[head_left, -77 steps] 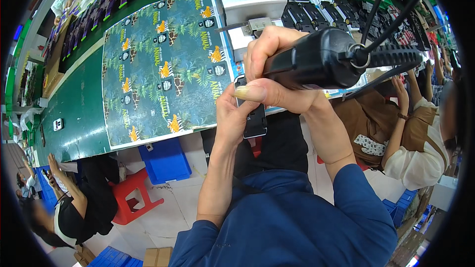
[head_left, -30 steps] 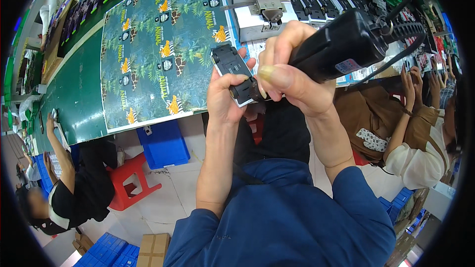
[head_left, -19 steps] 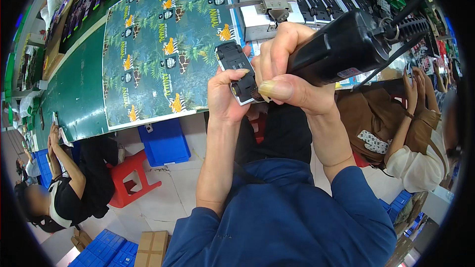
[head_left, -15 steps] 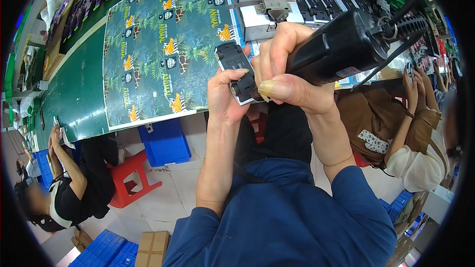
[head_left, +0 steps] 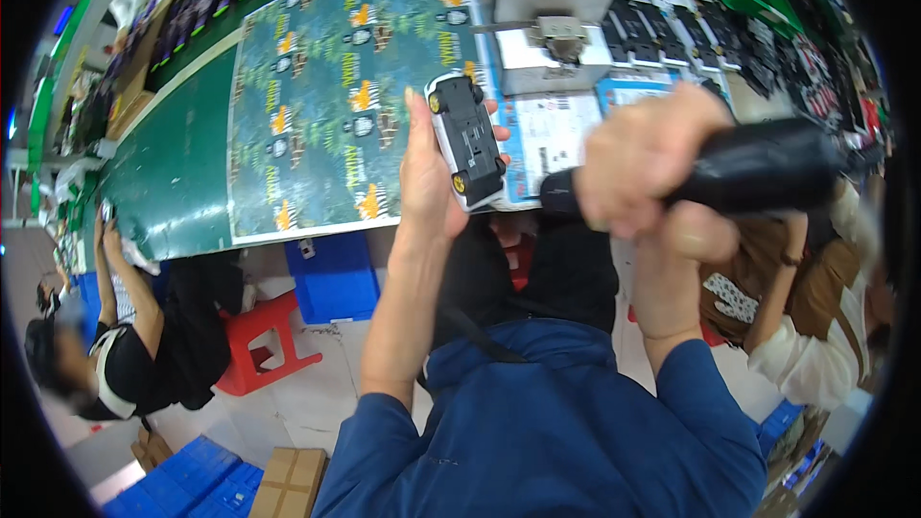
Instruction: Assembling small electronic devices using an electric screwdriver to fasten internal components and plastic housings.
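1 toy car (head_left: pixel 466 139), 1 electric screwdriver (head_left: pixel 758 169), 2 hands

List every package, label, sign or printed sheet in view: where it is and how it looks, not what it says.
Printed sheet: flat on the green table, large rectangle, dark teal with rows of orange and white figures.
Paper sheet: on the table behind the toy car, white with a blue border.
Cardboard box: on the floor, lower left, plain brown.
Blue crates: on the floor beside the box.
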Available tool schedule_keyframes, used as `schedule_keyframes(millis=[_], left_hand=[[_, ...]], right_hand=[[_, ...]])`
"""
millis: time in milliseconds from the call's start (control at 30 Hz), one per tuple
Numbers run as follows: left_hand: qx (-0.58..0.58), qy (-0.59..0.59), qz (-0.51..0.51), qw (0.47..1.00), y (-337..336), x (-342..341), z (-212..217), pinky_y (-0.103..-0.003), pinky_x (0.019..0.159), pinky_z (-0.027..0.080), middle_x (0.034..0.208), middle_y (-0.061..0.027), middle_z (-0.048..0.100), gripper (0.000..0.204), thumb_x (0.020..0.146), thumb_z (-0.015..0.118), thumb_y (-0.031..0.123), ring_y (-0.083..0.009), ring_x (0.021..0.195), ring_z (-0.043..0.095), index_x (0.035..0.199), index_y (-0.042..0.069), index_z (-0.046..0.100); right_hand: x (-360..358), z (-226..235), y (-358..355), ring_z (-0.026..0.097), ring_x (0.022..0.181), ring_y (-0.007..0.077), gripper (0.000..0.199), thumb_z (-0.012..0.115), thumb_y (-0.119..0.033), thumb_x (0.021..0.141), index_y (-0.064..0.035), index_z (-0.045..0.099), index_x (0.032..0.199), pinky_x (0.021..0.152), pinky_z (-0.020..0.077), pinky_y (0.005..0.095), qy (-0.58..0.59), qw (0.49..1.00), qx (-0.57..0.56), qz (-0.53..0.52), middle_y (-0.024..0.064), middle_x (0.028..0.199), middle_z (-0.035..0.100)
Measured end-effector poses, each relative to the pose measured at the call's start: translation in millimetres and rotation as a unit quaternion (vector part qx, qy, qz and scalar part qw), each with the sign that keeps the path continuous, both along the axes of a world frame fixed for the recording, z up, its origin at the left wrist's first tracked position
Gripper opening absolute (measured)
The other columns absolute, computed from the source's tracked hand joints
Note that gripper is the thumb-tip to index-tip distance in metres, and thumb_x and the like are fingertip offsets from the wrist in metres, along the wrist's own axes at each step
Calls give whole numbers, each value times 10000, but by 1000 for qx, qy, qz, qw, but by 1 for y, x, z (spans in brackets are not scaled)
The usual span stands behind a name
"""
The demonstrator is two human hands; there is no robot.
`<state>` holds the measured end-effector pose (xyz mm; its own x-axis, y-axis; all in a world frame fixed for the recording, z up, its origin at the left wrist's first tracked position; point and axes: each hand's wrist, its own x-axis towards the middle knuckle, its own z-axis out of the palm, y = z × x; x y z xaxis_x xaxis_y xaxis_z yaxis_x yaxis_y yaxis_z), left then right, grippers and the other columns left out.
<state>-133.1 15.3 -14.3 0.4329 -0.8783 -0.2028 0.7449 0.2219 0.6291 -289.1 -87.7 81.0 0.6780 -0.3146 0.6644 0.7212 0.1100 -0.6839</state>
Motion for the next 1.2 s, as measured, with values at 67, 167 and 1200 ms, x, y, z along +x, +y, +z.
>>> schedule_keyframes(millis=[67,167,1200], left_hand=[[58,-281,38,957,8,36,-2,-290,650,532,1071,-100,654,512,1029,461,477,-165,834,658,1308,55,538],[61,-825,50,559,14,95,5,-374,759,496,1034,-92,635,476,937,638,358,-253,912,614,1309,74,552],[112,-727,-37,676,-198,-204,6,-524,735,521,1010,-266,652,597,863,693,415,-451,863,668,1151,-88,552]], right_hand=[[-7,3,-10,588,543,86,266,723,-246,891,-90,533,994,571,533,244,-45,999,-29,8,-39,695,592],[-31,17,-24,580,571,101,282,705,-243,896,-100,514,1046,590,509,250,6,997,-81,4,-22,712,565],[-201,35,-47,664,552,193,400,874,-142,748,1,586,985,564,579,306,-17,995,-88,-42,77,688,647]])
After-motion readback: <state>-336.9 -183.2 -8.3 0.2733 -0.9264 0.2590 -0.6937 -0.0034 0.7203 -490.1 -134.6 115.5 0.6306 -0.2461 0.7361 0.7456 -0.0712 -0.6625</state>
